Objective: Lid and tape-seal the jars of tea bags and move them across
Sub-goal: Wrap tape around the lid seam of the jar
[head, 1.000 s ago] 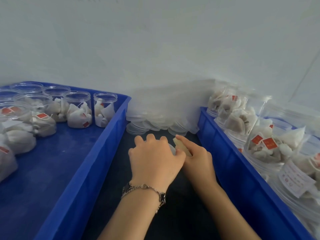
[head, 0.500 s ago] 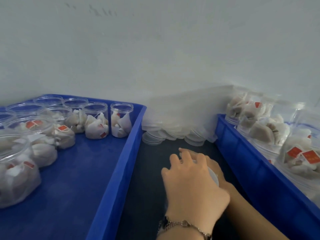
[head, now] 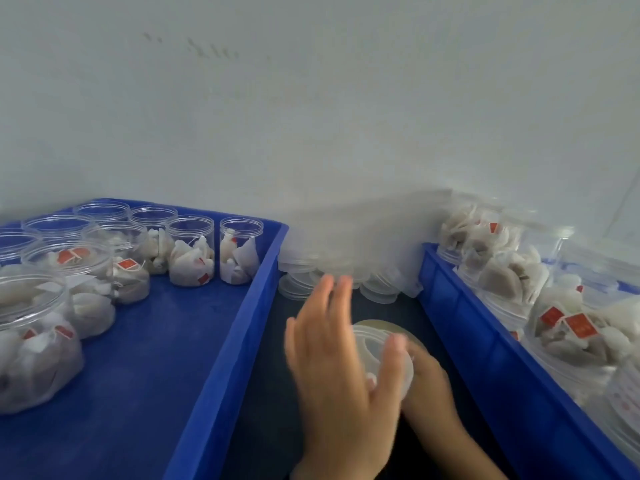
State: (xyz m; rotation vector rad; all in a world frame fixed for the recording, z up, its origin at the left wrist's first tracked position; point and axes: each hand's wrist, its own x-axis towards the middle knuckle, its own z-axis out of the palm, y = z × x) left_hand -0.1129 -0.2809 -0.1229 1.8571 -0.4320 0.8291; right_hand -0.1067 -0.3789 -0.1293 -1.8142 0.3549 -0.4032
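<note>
A clear jar with a clear lid (head: 374, 344) sits in the dark gap between two blue trays. My left hand (head: 336, 362) lies against its left side, blurred, fingers straight and pointing away from me, thumb touching the lid's rim. My right hand (head: 427, 384) is partly hidden behind the left and curls round the jar from the right. A tan ring that looks like a tape roll (head: 388, 323) shows just behind the lid.
The left blue tray (head: 242, 327) holds several clear jars of tea bags (head: 190, 258) along its far and left sides. The right blue tray (head: 460, 327) is packed with jars of tea bags (head: 498, 271). Loose clear lids (head: 304, 285) are stacked against the white wall.
My left hand has lifted off the top of the jar and spread its fingers, uncovering the lid. The view has shifted, so both hands sit lower and further right in the frame.
</note>
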